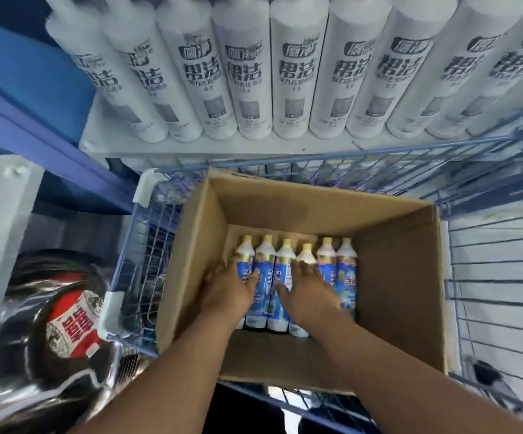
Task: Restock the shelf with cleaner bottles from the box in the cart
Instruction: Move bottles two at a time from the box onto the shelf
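Six cleaner bottles lying flat, side by side, in one row on the floor of the cardboard box, lower centre of frame. Caps toward the top of the frame, bases toward the bottom. Box sitting in the blue wire cart, right up against the shelf.

Left hand flat on the two leftmost bottles, fingers spread and fairly straight, not wrapped round anything. Right hand over the fourth bottle, fingers likewise extended on the label, thumb reaching onto the third. No grip closed yet on either side, as far as visible.

Handling, as judgement: rigid plastic, round body, glossy label sleeve, so likely slick and prone to rolling once neighbours come out. Probably full, so moderate weight per bottle; two per hand looks feasible, more looks risky. Not fragile, but caps are the weak point, so no lifting by cap.

Best hold: wrap round mid-body on the label, below the shoulder taper, thumb opposing. Packed tight, so need to dig fingertips between bodies or tip one up by the neck end first.

Shelf at top of frame already carrying a row of white bottles, different label. Slot for these not visible. Shiny black packs with red labels lower left, outside the cart.
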